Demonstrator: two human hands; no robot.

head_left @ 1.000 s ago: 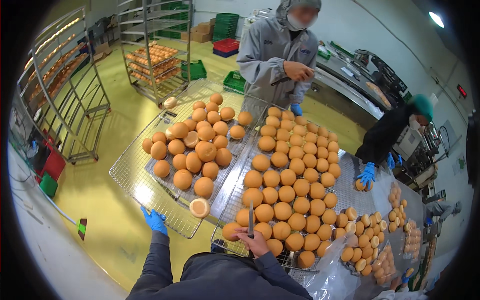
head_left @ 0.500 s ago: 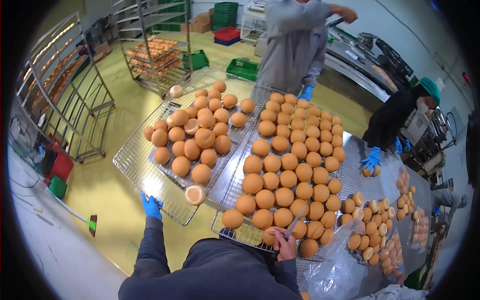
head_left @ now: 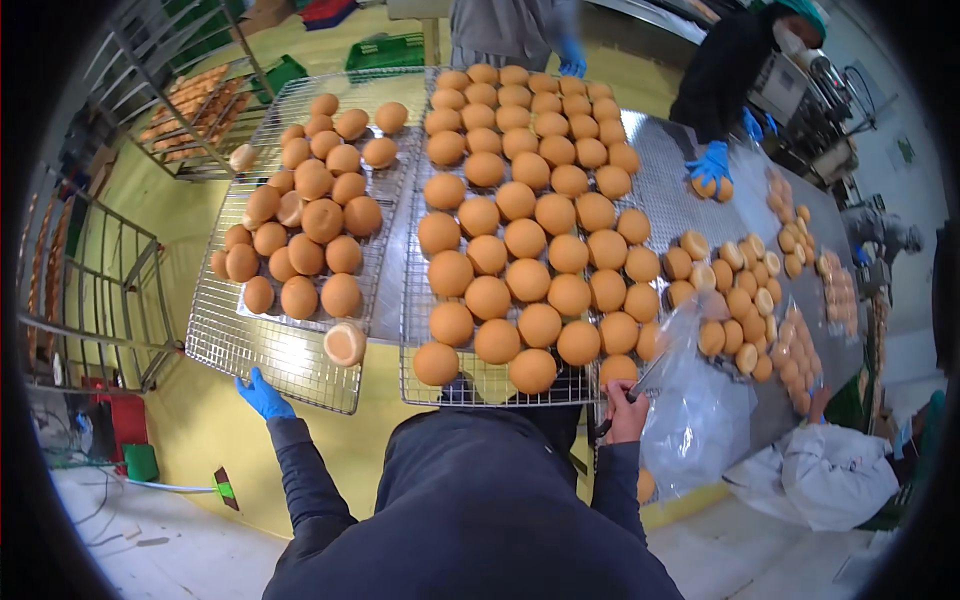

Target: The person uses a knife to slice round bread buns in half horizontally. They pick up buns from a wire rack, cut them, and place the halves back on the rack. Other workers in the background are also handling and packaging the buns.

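Observation:
My left hand (head_left: pixel 265 396), in a blue glove, grips the near edge of the left wire rack (head_left: pixel 275 375). Piled on that rack are several round brown buns (head_left: pixel 322 220), with a pale-bottomed one (head_left: pixel 344 343) turned over near its front corner. My bare right hand (head_left: pixel 626 412) is closed round a knife (head_left: pixel 652 376), whose blade points up and away to the right. It is beside the near right corner of a second wire rack (head_left: pixel 480 398), which carries close rows of brown buns (head_left: pixel 524 238).
A clear plastic bag (head_left: pixel 690 420) lies right of my knife hand, near loose buns (head_left: pixel 740 300). Across the table, one person's gloved hand (head_left: pixel 712 168) holds a bun; another person (head_left: pixel 505 35) stands behind the racks. Trolleys (head_left: pixel 100 300) and a green crate (head_left: pixel 385 52) are beyond.
My view has turned and shifted, so the racks appear straighter. My right hand with the knife has moved right from over the front buns to the rack's corner. My left hand stays at its rack.

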